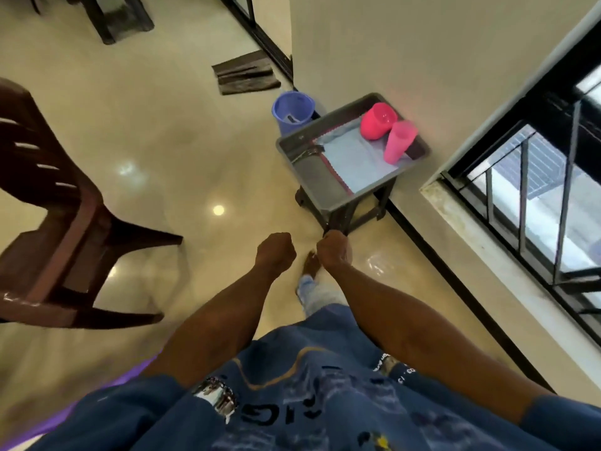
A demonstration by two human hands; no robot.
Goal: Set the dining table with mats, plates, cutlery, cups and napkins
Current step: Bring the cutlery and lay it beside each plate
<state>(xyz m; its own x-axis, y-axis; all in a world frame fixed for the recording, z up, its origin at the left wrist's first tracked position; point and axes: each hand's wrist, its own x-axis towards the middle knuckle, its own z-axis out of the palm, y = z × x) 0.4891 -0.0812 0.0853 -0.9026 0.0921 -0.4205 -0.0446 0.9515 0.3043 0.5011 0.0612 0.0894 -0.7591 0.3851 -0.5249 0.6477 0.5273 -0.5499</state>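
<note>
Two cups (390, 131) lie in the tray (292, 141) ahead of both clenched, empty hands; right hand (334, 249) nearer than left hand (275, 252).

Left hand: the left hand (275, 252) is curled into a fist and holds nothing, low in front of the body.
Right hand: the right hand (334, 249) is also fisted and empty, just beside the left.
Tray: a grey rectangular plastic tray (325, 190) sits on a dark stool (364, 213) against the wall.
In the tray: a round pink plastic cup (377, 121), a tall pink plastic tumbler (399, 142), a pale blue cloth mat (361, 157), and metal cutlery (307, 153) at the near-left edge.
Behind the tray: a blue plastic bucket (292, 110) on the floor.
Left side: a brown plastic chair (52, 203).
Farther back: a dark folded floor cloth (245, 73).
</note>
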